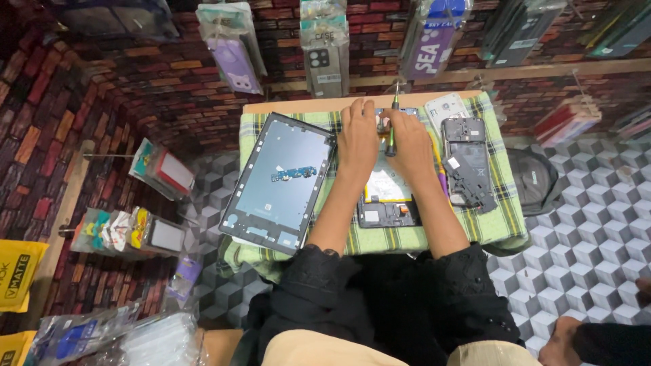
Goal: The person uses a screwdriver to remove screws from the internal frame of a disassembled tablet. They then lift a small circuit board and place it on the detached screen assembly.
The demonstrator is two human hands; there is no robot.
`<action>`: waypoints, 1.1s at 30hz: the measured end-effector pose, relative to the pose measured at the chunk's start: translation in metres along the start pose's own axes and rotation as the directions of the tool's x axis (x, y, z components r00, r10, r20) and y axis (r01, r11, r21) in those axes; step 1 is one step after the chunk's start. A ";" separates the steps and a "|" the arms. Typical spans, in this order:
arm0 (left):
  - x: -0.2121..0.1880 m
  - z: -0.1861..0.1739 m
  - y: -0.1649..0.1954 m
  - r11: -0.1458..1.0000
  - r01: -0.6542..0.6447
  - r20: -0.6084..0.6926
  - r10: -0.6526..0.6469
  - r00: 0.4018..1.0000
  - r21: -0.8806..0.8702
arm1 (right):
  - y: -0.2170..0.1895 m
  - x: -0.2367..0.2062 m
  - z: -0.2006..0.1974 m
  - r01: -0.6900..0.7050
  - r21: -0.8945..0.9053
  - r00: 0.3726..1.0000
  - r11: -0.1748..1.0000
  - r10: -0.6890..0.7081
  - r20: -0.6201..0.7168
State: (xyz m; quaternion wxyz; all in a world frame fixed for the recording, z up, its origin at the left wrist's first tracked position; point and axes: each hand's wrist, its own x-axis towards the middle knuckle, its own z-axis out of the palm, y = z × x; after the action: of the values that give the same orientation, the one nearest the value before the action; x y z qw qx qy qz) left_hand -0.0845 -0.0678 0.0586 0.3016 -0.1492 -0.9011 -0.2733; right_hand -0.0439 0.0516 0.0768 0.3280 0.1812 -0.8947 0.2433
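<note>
Packets of phone cases hang along the brick-patterned wall (pixel 156 88) above the small table; a clear sleeve with a lilac case (pixel 234 51) on the left, a grey case pack (pixel 326 54) in the middle, a purple-and-white pack (pixel 428 44) to its right, darker packs (pixel 522 30) further right; more clear sleeves with red and multicoloured cases (pixel 161 169) stick out from the wall on the left, and yellow bags (pixel 19 274) sit at the lower left corner.

On the green checked cloth (pixel 502 217) lies an opened phone (pixel 385 196), its insides showing, straight in front of the person; both forearms cross over it. The left hand (pixel 357 135) rests flat on the phone's upper part, fingers loosely together and pressing down rather than closed around anything. The right hand (pixel 411 139) is curled around a green-handled screwdriver (pixel 392 125), held nearly upright with its tip down at the phone's top end, just between the two hands.

Beside the left arm lies a large tablet frame (pixel 278 179), grey inside, with a small blue circuit strip (pixel 293 173) on it; to the right lies another stripped dark phone (pixel 468 163), and a white phone back (pixel 445 107) sits just above it.
</note>
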 end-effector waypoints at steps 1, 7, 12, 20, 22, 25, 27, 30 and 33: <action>0.000 0.004 -0.005 1.000 0.005 -0.002 -0.005 1.000 0.010 | 0.001 0.000 0.001 -0.007 -0.012 1.000 1.000 0.007 0.010; -0.015 0.017 -0.020 0.996 -0.038 0.016 0.036 0.999 0.083 | -0.001 -0.002 0.007 -0.010 -0.023 1.000 1.000 0.010 -0.028; -0.014 0.015 -0.026 0.998 0.050 0.060 -0.052 0.997 0.026 | -0.009 -0.001 0.004 -0.199 0.217 0.974 0.956 0.217 -0.063; -0.010 -0.010 -0.024 0.995 0.046 0.101 -0.055 0.993 0.089 | -0.011 0.041 -0.001 -0.034 0.614 0.951 0.788 0.213 -0.222; -0.005 -0.013 -0.022 0.991 0.032 0.128 -0.049 0.991 0.127 | -0.007 0.043 0.008 -0.125 0.509 0.940 0.852 0.266 -0.214; 0.002 -0.015 -0.022 0.987 0.015 0.114 -0.034 0.993 0.159 | 0.001 0.044 0.021 -0.081 0.482 0.950 0.873 0.214 -0.227; 0.004 -0.015 -0.023 0.993 0.021 0.107 -0.034 0.994 0.118 | 0.006 0.041 0.026 -0.050 0.489 0.956 0.871 0.182 -0.228; 0.006 -0.018 -0.026 0.992 0.068 0.117 -0.081 0.990 0.110 | 0.009 0.039 0.028 -0.026 0.466 0.962 0.884 0.148 -0.228; 0.005 -0.023 -0.029 0.988 0.067 0.078 -0.078 0.994 0.137 | 0.012 0.040 0.021 0.054 0.368 0.960 0.928 0.053 -0.274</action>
State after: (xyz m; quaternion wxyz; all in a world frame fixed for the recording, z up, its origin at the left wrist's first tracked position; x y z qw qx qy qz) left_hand -0.0901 -0.1040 0.0656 0.2630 -0.1068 -0.9341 -0.2163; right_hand -0.0893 0.0434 0.0861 0.4107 0.2042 -0.7768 0.4315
